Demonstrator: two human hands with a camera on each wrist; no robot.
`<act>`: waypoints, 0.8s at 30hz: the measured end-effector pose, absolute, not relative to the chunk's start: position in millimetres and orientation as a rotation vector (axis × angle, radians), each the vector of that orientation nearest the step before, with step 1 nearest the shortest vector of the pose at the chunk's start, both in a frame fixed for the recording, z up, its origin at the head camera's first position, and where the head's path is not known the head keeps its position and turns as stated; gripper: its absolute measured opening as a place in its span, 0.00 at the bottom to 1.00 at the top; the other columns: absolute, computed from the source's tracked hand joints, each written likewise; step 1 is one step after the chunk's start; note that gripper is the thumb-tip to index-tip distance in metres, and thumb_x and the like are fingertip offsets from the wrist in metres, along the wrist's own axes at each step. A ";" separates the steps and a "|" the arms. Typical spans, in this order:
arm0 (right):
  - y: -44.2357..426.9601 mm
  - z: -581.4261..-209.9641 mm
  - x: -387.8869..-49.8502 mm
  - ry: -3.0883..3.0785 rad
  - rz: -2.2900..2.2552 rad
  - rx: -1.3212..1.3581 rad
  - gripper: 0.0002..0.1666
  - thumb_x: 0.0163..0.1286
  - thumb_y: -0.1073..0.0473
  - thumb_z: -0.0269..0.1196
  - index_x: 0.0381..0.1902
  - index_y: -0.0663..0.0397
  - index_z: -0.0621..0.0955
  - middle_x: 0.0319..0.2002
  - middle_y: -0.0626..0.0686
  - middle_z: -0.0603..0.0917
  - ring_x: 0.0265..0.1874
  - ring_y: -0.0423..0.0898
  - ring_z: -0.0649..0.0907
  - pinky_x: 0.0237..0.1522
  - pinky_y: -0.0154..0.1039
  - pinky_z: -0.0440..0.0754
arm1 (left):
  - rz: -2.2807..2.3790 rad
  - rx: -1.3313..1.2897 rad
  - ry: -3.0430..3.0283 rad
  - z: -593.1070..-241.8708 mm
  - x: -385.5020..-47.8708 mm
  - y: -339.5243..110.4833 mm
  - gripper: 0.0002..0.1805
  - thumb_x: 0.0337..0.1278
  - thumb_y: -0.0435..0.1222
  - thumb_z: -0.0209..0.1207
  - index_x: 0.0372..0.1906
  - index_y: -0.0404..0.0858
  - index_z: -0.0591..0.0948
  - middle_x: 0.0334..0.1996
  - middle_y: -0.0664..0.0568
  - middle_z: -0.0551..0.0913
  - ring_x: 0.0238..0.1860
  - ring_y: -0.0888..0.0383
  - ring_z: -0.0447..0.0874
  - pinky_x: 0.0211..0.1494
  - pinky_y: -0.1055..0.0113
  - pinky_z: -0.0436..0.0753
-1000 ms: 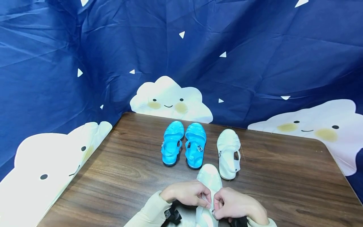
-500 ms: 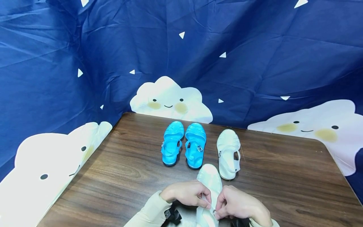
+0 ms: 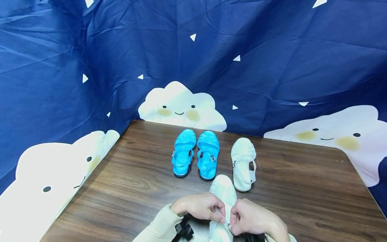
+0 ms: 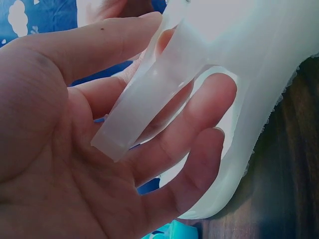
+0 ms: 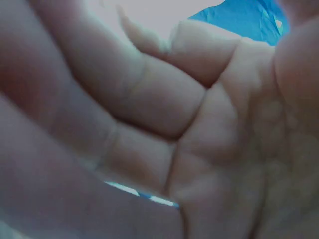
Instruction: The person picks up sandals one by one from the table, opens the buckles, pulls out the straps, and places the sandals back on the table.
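Observation:
A white sandal [image 3: 223, 190] lies at the table's near edge in the head view, toe pointing away. My left hand [image 3: 202, 205] pinches its translucent strap [image 4: 132, 112] between thumb and fingers. In the left wrist view, the strap's free end sticks out over the palm, and other fingers reach toward the sandal's side opening. From the right, my right hand [image 3: 254, 216] pinches at the small metal buckle [image 3: 229, 226], fingers curled. Its palm [image 5: 214, 139] fills the right wrist view, so its fingertips are hidden there.
A second white sandal [image 3: 243, 151] stands just beyond on the right. Farther left are two blue sandals [image 3: 184, 143], side by side with toes away. All lie on a brown wooden table [image 3: 130, 188], backed by a blue cloth [image 3: 211, 67] with clouds.
My right hand has shifted slightly right and its fingers have moved a little at the buckle. The left hand and the sandals look unmoved.

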State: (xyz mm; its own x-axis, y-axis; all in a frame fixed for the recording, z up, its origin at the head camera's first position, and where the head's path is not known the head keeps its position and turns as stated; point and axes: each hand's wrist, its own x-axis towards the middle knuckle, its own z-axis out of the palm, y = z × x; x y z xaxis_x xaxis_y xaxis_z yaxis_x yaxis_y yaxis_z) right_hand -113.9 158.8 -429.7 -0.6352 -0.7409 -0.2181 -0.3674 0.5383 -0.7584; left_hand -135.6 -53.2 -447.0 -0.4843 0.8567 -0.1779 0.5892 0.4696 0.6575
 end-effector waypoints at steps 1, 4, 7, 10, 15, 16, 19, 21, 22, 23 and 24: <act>158.2 -430.8 -114.3 2.255 -0.930 -0.903 0.07 0.43 0.63 0.64 0.15 0.45 0.80 0.12 0.31 0.71 0.13 0.27 0.67 0.15 0.25 0.66 | 0.723 1.201 2.229 -447.1 -135.7 -53.4 0.06 0.64 0.41 0.59 0.36 0.44 0.84 0.23 0.68 0.76 0.25 0.80 0.69 0.33 0.85 0.73; 156.0 -434.9 -115.3 2.256 -0.925 -0.920 0.07 0.44 0.62 0.64 0.15 0.45 0.78 0.12 0.31 0.69 0.13 0.27 0.66 0.15 0.25 0.63 | 0.727 1.201 2.227 -446.9 -136.6 -54.1 0.06 0.64 0.41 0.60 0.36 0.44 0.84 0.24 0.67 0.77 0.25 0.80 0.69 0.33 0.85 0.73; 154.2 -438.9 -116.4 2.250 -0.927 -0.929 0.06 0.46 0.61 0.63 0.15 0.46 0.77 0.13 0.32 0.68 0.14 0.27 0.65 0.16 0.24 0.62 | 0.736 1.193 2.225 -447.3 -137.5 -54.9 0.06 0.63 0.41 0.60 0.35 0.43 0.84 0.25 0.67 0.79 0.26 0.80 0.70 0.34 0.86 0.73; 152.8 -442.0 -117.1 2.241 -0.921 -0.914 0.07 0.47 0.61 0.61 0.14 0.47 0.75 0.13 0.33 0.68 0.15 0.27 0.66 0.17 0.24 0.61 | 0.735 1.197 2.233 -447.4 -138.1 -55.5 0.06 0.63 0.40 0.60 0.35 0.44 0.84 0.26 0.67 0.79 0.27 0.81 0.70 0.35 0.86 0.73; 149.9 -445.2 -117.3 2.235 -0.901 -0.872 0.11 0.48 0.60 0.59 0.12 0.47 0.70 0.11 0.34 0.64 0.13 0.29 0.63 0.17 0.25 0.58 | 0.723 1.207 2.239 -448.1 -138.0 -56.0 0.05 0.63 0.40 0.60 0.35 0.44 0.84 0.26 0.67 0.79 0.27 0.81 0.71 0.35 0.86 0.73; 149.3 -445.5 -117.2 2.237 -0.897 -0.865 0.12 0.48 0.60 0.59 0.12 0.46 0.69 0.11 0.34 0.63 0.13 0.29 0.62 0.17 0.25 0.57 | 0.724 1.208 2.238 -448.2 -137.9 -56.1 0.05 0.63 0.40 0.60 0.35 0.44 0.84 0.26 0.67 0.79 0.27 0.81 0.71 0.35 0.86 0.73; 147.7 -446.1 -116.9 2.245 -0.886 -0.841 0.15 0.48 0.59 0.59 0.11 0.45 0.64 0.10 0.34 0.59 0.13 0.30 0.59 0.17 0.26 0.55 | 0.720 1.216 2.240 -448.6 -137.8 -56.2 0.05 0.63 0.40 0.60 0.35 0.43 0.84 0.26 0.67 0.79 0.27 0.81 0.71 0.35 0.86 0.73; 146.9 -446.1 -117.1 2.244 -0.886 -0.828 0.16 0.49 0.59 0.59 0.10 0.45 0.63 0.10 0.34 0.58 0.13 0.31 0.59 0.17 0.26 0.54 | 0.721 1.213 2.240 -448.5 -137.9 -56.3 0.05 0.63 0.40 0.60 0.35 0.43 0.84 0.26 0.67 0.79 0.27 0.81 0.71 0.35 0.87 0.73; 146.8 -446.1 -117.3 2.245 -0.888 -0.830 0.16 0.48 0.59 0.59 0.10 0.45 0.64 0.10 0.34 0.58 0.13 0.31 0.59 0.17 0.26 0.54 | 0.722 1.211 2.241 -448.3 -138.0 -56.3 0.05 0.62 0.39 0.61 0.35 0.43 0.84 0.26 0.67 0.79 0.27 0.81 0.71 0.35 0.86 0.73; 146.9 -446.1 -117.7 2.244 -0.894 -0.832 0.15 0.48 0.59 0.59 0.10 0.45 0.65 0.10 0.34 0.60 0.13 0.30 0.60 0.17 0.26 0.55 | 0.724 1.206 2.241 -447.9 -138.1 -56.4 0.05 0.62 0.39 0.61 0.35 0.43 0.84 0.26 0.67 0.79 0.27 0.80 0.71 0.35 0.86 0.73; 147.4 -446.0 -118.1 2.235 -0.907 -0.828 0.14 0.48 0.59 0.59 0.11 0.46 0.67 0.10 0.34 0.61 0.12 0.30 0.61 0.16 0.26 0.57 | 0.727 1.199 2.239 -447.6 -138.2 -56.4 0.05 0.62 0.39 0.61 0.35 0.43 0.84 0.26 0.67 0.79 0.27 0.80 0.71 0.35 0.86 0.73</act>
